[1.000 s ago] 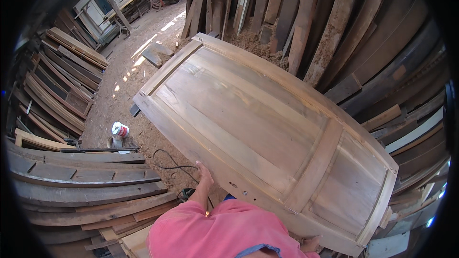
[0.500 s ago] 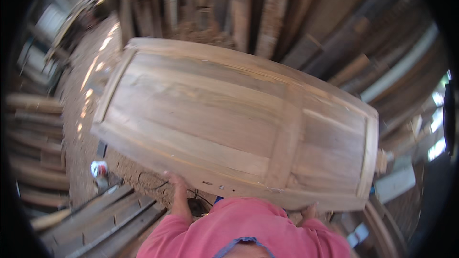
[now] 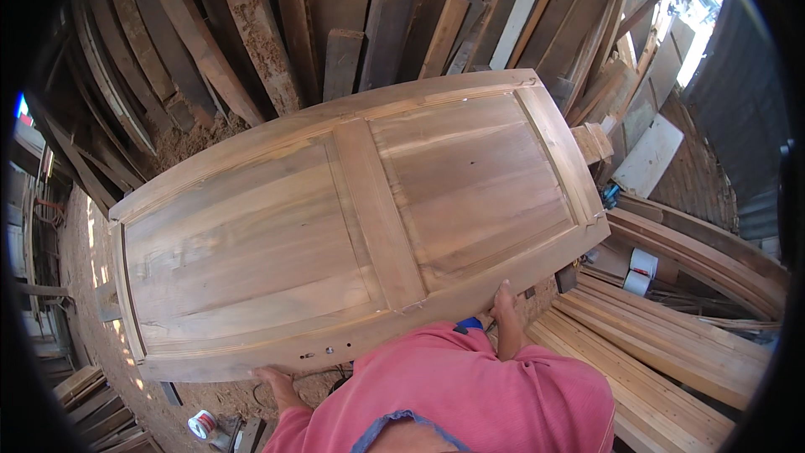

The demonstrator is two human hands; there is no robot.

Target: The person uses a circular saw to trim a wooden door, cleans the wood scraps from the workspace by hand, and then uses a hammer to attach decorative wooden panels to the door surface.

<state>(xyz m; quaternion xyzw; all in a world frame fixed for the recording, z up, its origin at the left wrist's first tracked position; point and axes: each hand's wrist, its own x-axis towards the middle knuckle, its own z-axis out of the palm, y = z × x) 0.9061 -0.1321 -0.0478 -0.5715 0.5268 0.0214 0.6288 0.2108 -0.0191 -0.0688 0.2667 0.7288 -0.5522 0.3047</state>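
A large panelled wooden door [image 3: 251, 226] lies broadside in front of me, with two sunken panels split by a cross rail [image 3: 381, 214]. Several small lock holes [image 3: 329, 351] pierce its near stile. My left hand [image 3: 275, 380] grips the near edge left of these holes. Farther right along that edge, my right hand [image 3: 505, 300] takes hold near the smaller panel. Fingers of both hands are partly hidden by the door's edge.
Rough boards [image 3: 342, 63] lean upright behind the door. Stacked planks [image 3: 646, 344] lie at the right, near a white container [image 3: 641, 268]. A white-and-red can [image 3: 201, 424] stands on the ground at the lower left. Dark supports [image 3: 171, 393] show beneath the door.
My view has swung round, and the door's right end now sits higher in the picture, its left end lower. Both hands stay at the near edge. The blur has cleared.
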